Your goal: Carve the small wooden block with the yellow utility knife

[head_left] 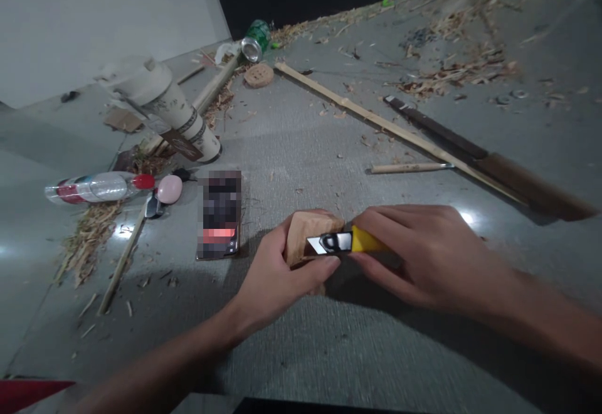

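My left hand (277, 270) is closed around a small block of pale wood (301, 231), its thumb lying along the near side. In my right hand (414, 251) is a yellow utility knife (369, 239), gripped by its handle with the fingers wrapped about it. The knife's bare blade points left and lies over the wood block's face; whether the edge touches the wood I cannot tell. Just left of my left hand, a phone (219, 213) with a lit screen lies on the grey floor.
A paper cup (181, 113), a plastic bottle (103, 187), a pink round object (170, 189) and a stick (123, 260) are at left. Behind lie a green can (256, 41) and a round carved piece (258, 75). Right are a long bamboo strip (357, 108), a long dark-bladed tool (498, 166) and wood shavings (463, 78).
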Available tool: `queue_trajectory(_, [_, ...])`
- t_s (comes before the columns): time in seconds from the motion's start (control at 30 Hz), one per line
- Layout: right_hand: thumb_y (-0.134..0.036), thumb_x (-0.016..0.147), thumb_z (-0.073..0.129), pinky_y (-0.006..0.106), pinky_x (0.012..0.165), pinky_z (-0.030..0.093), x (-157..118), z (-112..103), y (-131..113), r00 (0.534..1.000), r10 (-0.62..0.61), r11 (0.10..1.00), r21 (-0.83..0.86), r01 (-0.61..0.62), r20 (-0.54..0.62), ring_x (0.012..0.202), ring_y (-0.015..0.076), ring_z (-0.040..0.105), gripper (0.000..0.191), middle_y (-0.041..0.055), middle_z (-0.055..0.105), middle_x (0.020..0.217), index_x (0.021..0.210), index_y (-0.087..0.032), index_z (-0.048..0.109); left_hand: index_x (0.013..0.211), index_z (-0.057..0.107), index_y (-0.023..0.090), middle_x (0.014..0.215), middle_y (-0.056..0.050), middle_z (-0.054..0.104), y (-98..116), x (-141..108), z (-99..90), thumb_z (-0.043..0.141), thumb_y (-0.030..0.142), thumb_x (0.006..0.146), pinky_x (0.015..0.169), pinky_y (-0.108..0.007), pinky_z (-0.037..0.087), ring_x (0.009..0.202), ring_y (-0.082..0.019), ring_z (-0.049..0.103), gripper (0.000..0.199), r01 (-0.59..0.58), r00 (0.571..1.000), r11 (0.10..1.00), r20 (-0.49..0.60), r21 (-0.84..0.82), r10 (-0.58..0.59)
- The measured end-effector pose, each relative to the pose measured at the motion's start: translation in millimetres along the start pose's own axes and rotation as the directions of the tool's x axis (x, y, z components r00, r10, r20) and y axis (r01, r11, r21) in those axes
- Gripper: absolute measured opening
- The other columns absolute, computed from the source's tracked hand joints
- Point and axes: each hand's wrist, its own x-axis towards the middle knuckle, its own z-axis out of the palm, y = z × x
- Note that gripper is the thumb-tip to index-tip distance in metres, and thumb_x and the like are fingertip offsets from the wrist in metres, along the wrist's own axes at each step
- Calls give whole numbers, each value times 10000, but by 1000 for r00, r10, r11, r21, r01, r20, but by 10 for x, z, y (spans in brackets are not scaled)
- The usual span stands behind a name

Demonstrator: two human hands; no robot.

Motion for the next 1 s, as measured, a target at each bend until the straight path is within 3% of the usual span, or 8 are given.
queue_trajectory(0.3, [-313,1042,527,319,575,339,0,18,2,996,-71,997,-21,70,-57,590,161,551,173,-13,594,729,889,-233,517,1153,783,188,1025,-53,762,-26,-3,26,853,365,831,798,-307,584,910,-208,707,374,153,988,987,18,-53,-152])
queue_trajectory(0.6, [-299,1061,519,318,551,343,11,10,-9,992,-98,995,-36,96,-75,567,151,542,182,-22,591,714,888,-242,507,1045,801,171,771,-1,643,-24,-31,30,867,464,826,563,-216,484,649,-121,557,372,179,984,983,7,-49,-179])
queue_trajectory(0.8, [-296,1063,522,342,573,342,-11,31,-15,994,-87,993,-89,80,-69,598,177,581,151,-13,619,736,924,-238,528,955,795,167,715,19,604,-34,-22,45,891,488,794,571,-217,462,620,-107,518,372,221,973,974,-52,-43,-223])
queue_trajectory(1.0, [-297,1068,536,355,616,343,-26,96,-42,995,-47,987,-155,34,-85,645,190,618,154,-3,650,774,930,-229,540,902,790,161,763,1,671,-28,-13,114,883,404,780,639,-237,525,660,-122,582,287,190,970,974,-131,-124,-206])
